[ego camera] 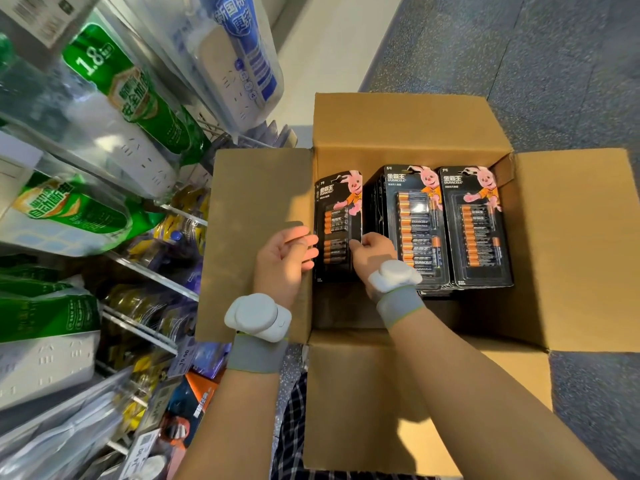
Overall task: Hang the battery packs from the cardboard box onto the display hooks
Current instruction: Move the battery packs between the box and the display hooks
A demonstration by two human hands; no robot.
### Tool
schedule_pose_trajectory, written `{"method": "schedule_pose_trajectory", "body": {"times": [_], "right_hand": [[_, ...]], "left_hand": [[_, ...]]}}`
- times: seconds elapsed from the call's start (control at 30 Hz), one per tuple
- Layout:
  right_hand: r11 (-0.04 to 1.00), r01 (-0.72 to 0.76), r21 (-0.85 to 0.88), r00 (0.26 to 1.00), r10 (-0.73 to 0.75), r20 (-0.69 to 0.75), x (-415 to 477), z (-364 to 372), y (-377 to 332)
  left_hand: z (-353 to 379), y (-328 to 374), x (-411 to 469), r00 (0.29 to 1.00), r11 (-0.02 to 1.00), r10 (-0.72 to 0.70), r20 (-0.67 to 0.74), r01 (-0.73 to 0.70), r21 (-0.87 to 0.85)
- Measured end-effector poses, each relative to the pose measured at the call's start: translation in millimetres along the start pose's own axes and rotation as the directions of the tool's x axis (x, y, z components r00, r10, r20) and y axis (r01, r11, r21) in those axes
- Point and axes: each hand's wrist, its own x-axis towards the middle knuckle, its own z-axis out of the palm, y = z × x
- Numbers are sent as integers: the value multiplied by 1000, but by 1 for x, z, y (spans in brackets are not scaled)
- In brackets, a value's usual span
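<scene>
A slim battery pack (337, 216) stands upright against the left inner wall of an open cardboard box (398, 129), its black card printed with a pink rabbit and rows of copper-topped cells. The right hand (372, 252) pinches the pack's right edge about halfway down, fingers curled tight round the card. The left hand (285, 252) reaches in over the box's left flap (256, 216), its fingers loosely bent with the tips at the pack's left edge; whether they have hold of the card cannot be told. Each wrist carries a white device (258, 315) strapped over a grey band.

Just right of the held pack, two stacks of larger packs fill the far right part of the box: a middle stack (415, 216) and, touching it, a right stack (479, 230), both lying flat and face up. The box sits on speckled blue-grey floor (554, 64) with all four flaps folded outward.

Along the left edge runs a display rack, where bagged power strips (114, 109) with green labels hang from metal hooks (214, 128). Lower rows hold blurred yellow and purple packets beside a price tag (183, 358)
</scene>
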Motion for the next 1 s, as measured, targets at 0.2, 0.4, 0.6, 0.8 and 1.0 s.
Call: {"method": "schedule_pose_trajectory", "body": {"times": [0.2,0.4,0.6,0.8,1.0], "right_hand": [[940,114,321,994,-107,-40,-26,-26,-1],[783,131,608,983,-180,21,-44,-45,17],[712,113,693,939,-305,160,-61,-44,30],[794,159,586,899,-363,247,-73,-44,35],[881,180,438,936,-290,199,-74,-33,25]], "left_hand": [[2,-5,1,998,998,-59,-16,60,13],[11,-7,-1,989,977,-140,-40,145,157],[22,11,-12,972,954,-225,68,205,220],[12,6,-18,958,968,-251,137,248,42],[5,-4,-20,989,992,-119,84,115,47]]}}
